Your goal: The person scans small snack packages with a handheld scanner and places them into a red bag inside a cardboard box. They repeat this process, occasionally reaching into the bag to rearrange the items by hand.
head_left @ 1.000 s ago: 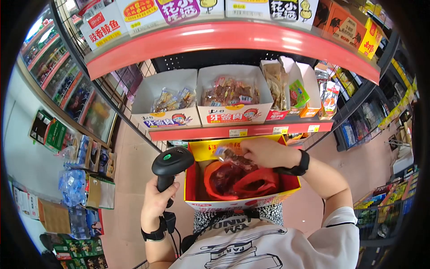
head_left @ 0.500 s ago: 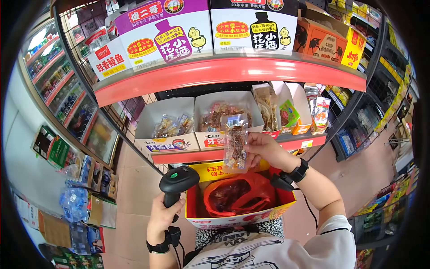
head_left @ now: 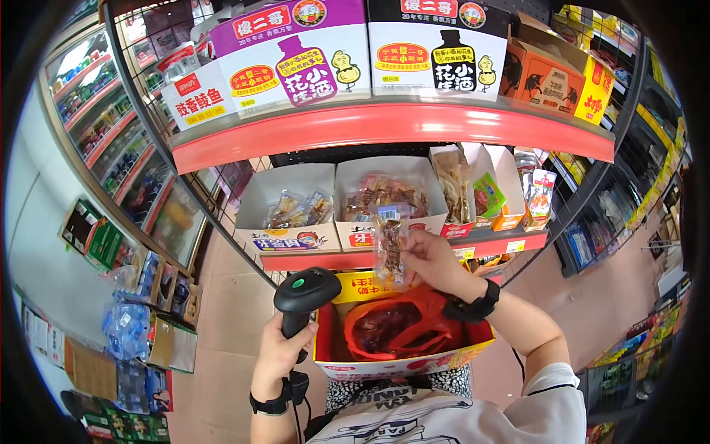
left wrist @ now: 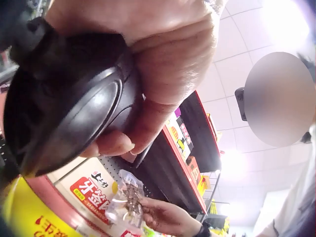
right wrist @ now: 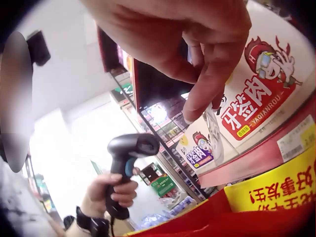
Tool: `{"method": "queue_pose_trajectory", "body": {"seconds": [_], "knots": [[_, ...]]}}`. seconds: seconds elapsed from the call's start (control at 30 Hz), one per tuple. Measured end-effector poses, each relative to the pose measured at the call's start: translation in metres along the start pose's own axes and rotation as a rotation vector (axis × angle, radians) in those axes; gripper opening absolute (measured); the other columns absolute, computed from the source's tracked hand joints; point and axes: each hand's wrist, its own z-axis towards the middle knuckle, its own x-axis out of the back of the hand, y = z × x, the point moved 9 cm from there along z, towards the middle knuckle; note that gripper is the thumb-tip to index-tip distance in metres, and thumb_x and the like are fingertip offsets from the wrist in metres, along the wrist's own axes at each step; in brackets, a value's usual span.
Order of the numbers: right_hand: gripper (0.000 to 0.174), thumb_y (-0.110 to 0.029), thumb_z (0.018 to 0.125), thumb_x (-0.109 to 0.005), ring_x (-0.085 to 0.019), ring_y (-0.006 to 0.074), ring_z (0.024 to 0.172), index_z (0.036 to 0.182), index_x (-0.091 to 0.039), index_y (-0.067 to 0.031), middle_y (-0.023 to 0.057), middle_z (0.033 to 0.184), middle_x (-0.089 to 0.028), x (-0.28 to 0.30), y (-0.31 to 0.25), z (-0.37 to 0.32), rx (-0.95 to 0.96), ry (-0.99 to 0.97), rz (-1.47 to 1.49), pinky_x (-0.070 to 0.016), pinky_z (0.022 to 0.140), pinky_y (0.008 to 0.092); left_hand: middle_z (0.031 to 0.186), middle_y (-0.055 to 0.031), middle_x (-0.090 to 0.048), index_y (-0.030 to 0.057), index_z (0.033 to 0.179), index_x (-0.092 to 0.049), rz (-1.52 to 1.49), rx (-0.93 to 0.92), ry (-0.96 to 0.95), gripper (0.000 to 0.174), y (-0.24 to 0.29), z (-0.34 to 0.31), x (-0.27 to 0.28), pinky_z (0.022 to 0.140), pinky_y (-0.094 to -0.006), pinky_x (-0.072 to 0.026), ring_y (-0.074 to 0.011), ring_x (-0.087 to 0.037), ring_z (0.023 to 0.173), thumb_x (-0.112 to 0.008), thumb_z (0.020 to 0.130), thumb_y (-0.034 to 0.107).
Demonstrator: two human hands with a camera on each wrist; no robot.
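Observation:
My left hand (head_left: 278, 354) grips the handle of a black barcode scanner (head_left: 305, 292) with a green spot on top. In the left wrist view the scanner's dark body (left wrist: 74, 108) fills much of the left side. My right hand (head_left: 438, 263) pinches the edge of a clear snack packet (head_left: 390, 246) with brown pieces inside, held upright before the lower shelf. The left wrist view also has this packet (left wrist: 129, 200). Below the hands stands an open red and yellow carton (head_left: 481, 337) holding a red plastic bag (head_left: 421, 337) with dark contents.
Open white boxes (head_left: 288, 238) of small packets line the lower shelf (head_left: 314, 260), which has a red edge and price tags. A red-edged upper shelf (head_left: 399, 126) carries larger snack boxes. Stacked cartons and bottles (head_left: 124, 329) stand on the floor at left; more racks stand at right.
My right hand has lifted the snack packet up out of the carton and brought it upright in front of the shelf. The left hand keeps its hold on the scanner; the head view has shifted upward.

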Motion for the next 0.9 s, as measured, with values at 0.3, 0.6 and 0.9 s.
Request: {"method": "queue_pose_trajectory", "body": {"seconds": [0.3, 0.6, 0.9], "knots": [[0.014, -0.007, 0.079, -0.06, -0.055, 0.0227, 0.053, 0.078, -0.048, 0.0002, 0.0143, 0.061, -0.053, -0.034, -0.022, 0.004, 0.31, 0.084, -0.362, -0.0414, 0.051, 0.034, 0.07, 0.0009, -0.054, 0.0019, 0.097, -0.056, -0.06, -0.089, 0.021, 0.019, 0.026, 0.011, -0.01, 0.052, -0.0211, -0.0387, -0.0054, -0.049, 0.058, -0.065, 0.081, 0.008], [0.013, -0.006, 0.079, -0.06, -0.05, 0.0089, 0.048, 0.079, -0.048, -0.0003, 0.007, 0.06, -0.053, -0.047, -0.04, -0.003, 0.378, 0.106, -0.514, -0.0382, 0.045, 0.0265, 0.07, 0.0017, -0.054, 0.0029, 0.097, -0.056, -0.059, -0.089, -0.023, 0.019, 0.026, 0.013, -0.016, 0.052, -0.0212, -0.0392, -0.0062, -0.049, 0.058, -0.064, 0.081, 0.008], [0.014, -0.006, 0.08, -0.06, -0.05, 0.0096, 0.047, 0.079, -0.048, -0.0002, 0.0068, 0.061, -0.053, -0.049, -0.042, -0.005, 0.4, 0.117, -0.512, -0.0383, 0.044, 0.0271, 0.07, 0.001, -0.054, 0.0025, 0.097, -0.055, -0.072, -0.097, -0.001, 0.02, 0.024, 0.013, -0.012, 0.051, -0.0218, -0.0394, -0.0065, -0.05, 0.058, -0.065, 0.081, 0.009]]}}
